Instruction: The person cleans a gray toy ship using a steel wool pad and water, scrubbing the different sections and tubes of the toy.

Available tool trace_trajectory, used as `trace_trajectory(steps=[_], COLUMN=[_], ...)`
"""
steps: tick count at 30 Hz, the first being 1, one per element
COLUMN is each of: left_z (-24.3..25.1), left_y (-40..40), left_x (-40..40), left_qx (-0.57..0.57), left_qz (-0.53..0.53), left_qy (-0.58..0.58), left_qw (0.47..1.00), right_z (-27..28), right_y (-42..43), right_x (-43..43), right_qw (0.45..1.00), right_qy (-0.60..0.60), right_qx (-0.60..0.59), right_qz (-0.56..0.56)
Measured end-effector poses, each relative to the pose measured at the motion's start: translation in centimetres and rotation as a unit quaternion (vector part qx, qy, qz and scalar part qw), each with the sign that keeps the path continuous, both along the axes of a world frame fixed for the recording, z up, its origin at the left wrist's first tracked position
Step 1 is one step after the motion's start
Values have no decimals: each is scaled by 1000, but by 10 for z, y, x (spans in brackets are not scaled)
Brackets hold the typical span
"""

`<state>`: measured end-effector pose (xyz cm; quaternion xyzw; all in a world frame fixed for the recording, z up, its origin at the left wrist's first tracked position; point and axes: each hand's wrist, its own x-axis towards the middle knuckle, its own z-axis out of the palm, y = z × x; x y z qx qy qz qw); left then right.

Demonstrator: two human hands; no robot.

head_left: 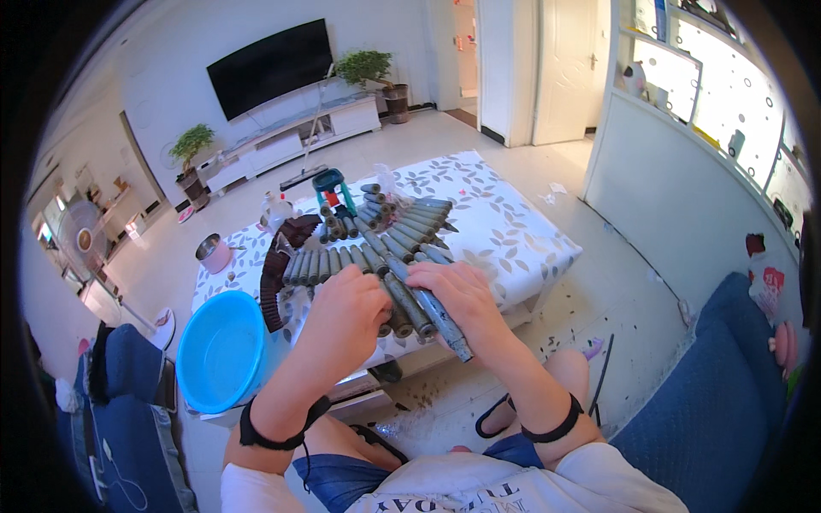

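My right hand (457,287) is wrapped over a long grey-green tube (442,324), whose worn near end slants toward me. Beside it, my left hand (351,301) curls its fingers down among the near tubes; its fingertips are hidden, so I cannot tell whether it grips one. Several cartridge-shaped tubes (410,306) lie under and between my hands with round ends facing me. One row of tubes (324,264) fans out to the left, and another row of tubes (420,221), some with pointed tips, spreads to the far right. A dark brown ribbed curved strip (272,282) borders the left row.
Everything lies on a low table with a leaf-print cover (513,237). A blue plastic basin (221,353) is at its left, near a pink pot (213,253). A green stand (330,186) and a white teapot-like vessel (276,208) stand behind. A blue sofa (699,385) is right.
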<state>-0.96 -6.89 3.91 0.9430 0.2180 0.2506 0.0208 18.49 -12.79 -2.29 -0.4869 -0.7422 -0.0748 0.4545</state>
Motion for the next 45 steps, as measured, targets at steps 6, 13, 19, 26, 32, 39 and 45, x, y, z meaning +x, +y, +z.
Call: trace_trajectory(steps=[6,13,19,26,32,39,45], left_z=[-8,-20,-18,-5,0,-10,5], left_y=[22,74,39,-6,7,68,40], left_x=[-7,11,4,-10,-3,3,10], left_qx=[-32,15,-25,-78,-70,-45,-254], left_qz=[-42,25,15,-56,-74,-14,67], left_qy=[-21,-25,-45,-34,-25,29,-125], left_qw=[998,999,999,995,994,998,957], right_z=[-8,-1,-5,-7,-3,-7,-5], right_y=[6,7,10,3,6,10,8], right_x=[-3,2,1,-1,3,3,6], right_qw=[1000,1000,999,1000,1000,1000,1000], right_qy=[11,1,4,12,23,10,12], right_qx=[23,29,38,28,21,28,21], right_qz=[-6,-5,0,-1,2,1,6])
